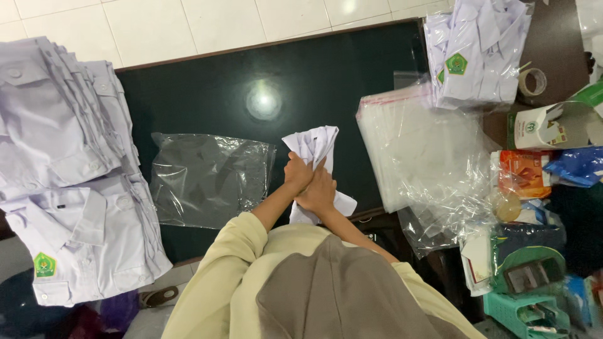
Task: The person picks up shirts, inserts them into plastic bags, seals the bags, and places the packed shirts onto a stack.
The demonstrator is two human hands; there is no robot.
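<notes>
Both hands, left hand and right hand, clutch a crumpled white shirt mid-frame over the dark worktop.

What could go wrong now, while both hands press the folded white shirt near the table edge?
1. The white shirt is gripped tightly by the left hand and right hand, so it may crease or unfold.
2. It overhangs the near edge of the dark table, so it might slide off.
3. The open clear bag lies loose on the glossy top and may shift when the shirt is pushed in.
</notes>
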